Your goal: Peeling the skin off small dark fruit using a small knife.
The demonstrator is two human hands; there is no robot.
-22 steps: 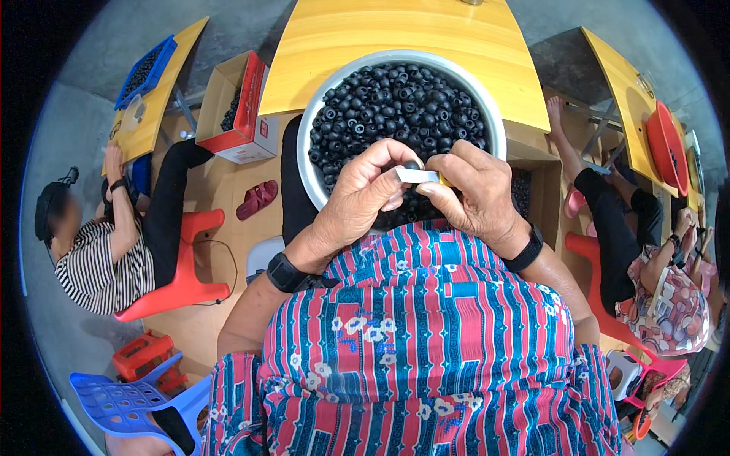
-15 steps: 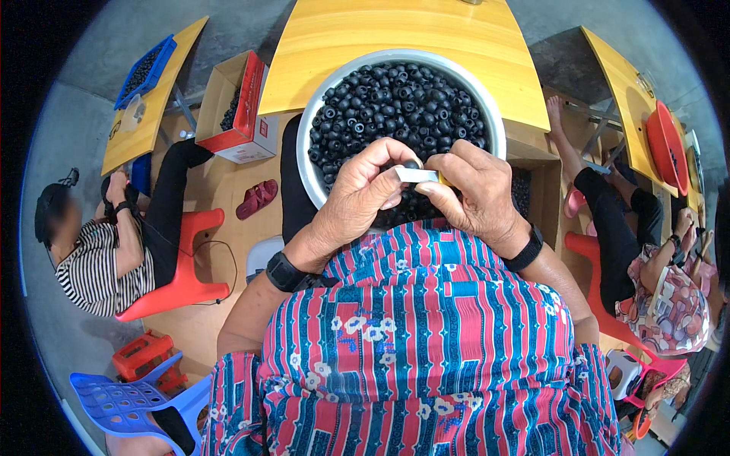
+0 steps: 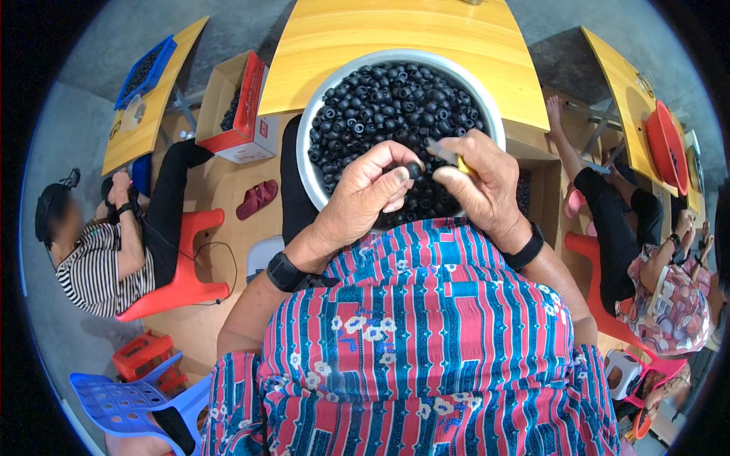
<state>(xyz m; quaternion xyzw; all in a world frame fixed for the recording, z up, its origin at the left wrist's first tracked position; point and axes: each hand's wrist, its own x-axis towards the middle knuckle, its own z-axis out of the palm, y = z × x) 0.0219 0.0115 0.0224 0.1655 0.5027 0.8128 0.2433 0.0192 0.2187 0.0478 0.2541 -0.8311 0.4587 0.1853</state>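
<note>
My left hand [image 3: 357, 191] pinches a small round black piece [image 3: 414, 169] between thumb and forefinger, over the near part of a wide metal basin [image 3: 306, 148]. In my right hand [image 3: 490, 186] is a small knife [image 3: 444, 152], its yellow handle gripped by thumb and curled fingers. The short blade, smeared by motion, points up and left and stands apart from the piece. Many glossy black pieces [image 3: 380, 106] of the same sort fill the basin, several showing a round hole.
Behind the basin is a yellow wooden table [image 3: 403, 26]. An open cardboard box [image 3: 239, 144] and a red slipper [image 3: 257, 199] are to the left. Co-workers sit on either side, one in a striped shirt [image 3: 114, 266]. A red basin [image 3: 667, 144] is on the right table.
My right hand has drawn the knife off the black piece, rightward and up, its blade turning away. My left hand keeps the piece almost where it was.
</note>
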